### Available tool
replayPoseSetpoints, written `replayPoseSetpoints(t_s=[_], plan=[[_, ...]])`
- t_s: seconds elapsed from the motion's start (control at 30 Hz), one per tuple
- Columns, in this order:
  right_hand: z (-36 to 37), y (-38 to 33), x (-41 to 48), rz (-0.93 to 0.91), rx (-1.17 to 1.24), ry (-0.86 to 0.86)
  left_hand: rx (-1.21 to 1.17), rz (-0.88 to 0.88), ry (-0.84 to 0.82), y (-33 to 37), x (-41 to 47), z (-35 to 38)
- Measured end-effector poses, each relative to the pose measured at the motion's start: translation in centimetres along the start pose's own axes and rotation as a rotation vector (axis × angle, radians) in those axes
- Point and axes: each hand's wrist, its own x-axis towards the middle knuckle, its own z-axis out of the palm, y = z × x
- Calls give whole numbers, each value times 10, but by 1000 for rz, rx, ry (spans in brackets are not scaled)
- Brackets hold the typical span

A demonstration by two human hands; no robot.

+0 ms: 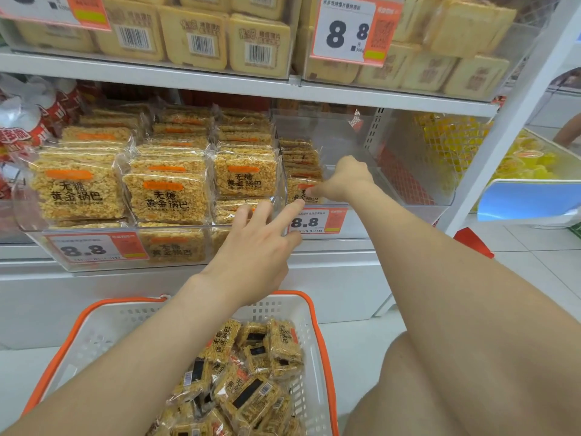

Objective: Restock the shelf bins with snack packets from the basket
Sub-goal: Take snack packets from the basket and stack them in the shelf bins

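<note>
A white basket with an orange rim [119, 322] sits low in front of me, with several golden rice-crisp snack packets [251, 388] piled inside. On the middle shelf, a clear bin on the left [188, 229] is packed with the same packets. The clear bin to its right [402, 184] holds a short row of packets [298, 152] along its left wall. My right hand [345, 179] reaches into that bin and pinches the front packet [297, 191] of the row. My left hand [261, 243] has straight fingers touching the front edge where the two bins meet.
Price tags reading 8.8 [314, 222] hang on the bin fronts. The upper shelf [188, 78] carries bins of pale wrapped cakes. A white shelf post [509, 121] stands to the right, with yellow goods and a blue sign beyond it. Red-and-white bags sit at far left. My knee is at lower right.
</note>
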Motion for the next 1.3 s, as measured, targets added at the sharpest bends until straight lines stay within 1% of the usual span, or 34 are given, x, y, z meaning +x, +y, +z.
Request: replayPoseSetpoints(t_s=[0.1,0.17,0.23,0.33,0.37,0.4,0.43,0.5,0.63,0.7,0.77,0.93,1.07,1.13,1.23,1.3], plan=[[-3,4,-9,-77,35,98,-57,8,16,-2,-2,-3],[-3,8,-12,-149,37,134,-80,20,55,-2,-5,-5],[-2,10,-17,-207,33,157,-88,41,120,-1,-9,-5],[-6,10,-30,-333,14,250,-124,63,274,0,-20,-4],[-9,8,-36,-367,15,275,-147,83,308,0,-24,-1],[-13,5,-44,-398,23,283,-177,112,305,-1,-29,2],[-18,2,-54,-426,37,271,-210,143,264,-4,-35,8],[-25,-5,-74,-481,40,187,-248,173,113,-10,-46,20],[-23,-19,-121,-590,-136,-162,-240,32,-286,-19,-68,37],[-8,-24,-137,-637,-257,-333,-247,-41,-427,-23,-79,47],[14,-28,-145,-659,-370,-448,-235,-123,-517,-28,-92,58],[62,-41,-158,-751,-524,-527,-194,-348,-714,-45,-132,97],[78,-59,-162,-793,-596,-589,-180,-430,-958,-54,-155,127],[81,-68,-161,-805,-634,-618,-140,-430,-1003,-51,-157,132],[84,-77,-161,-820,-682,-641,-38,-434,-958,-43,-156,133],[85,-82,-160,-829,-692,-645,24,-471,-932,-43,-158,135]])
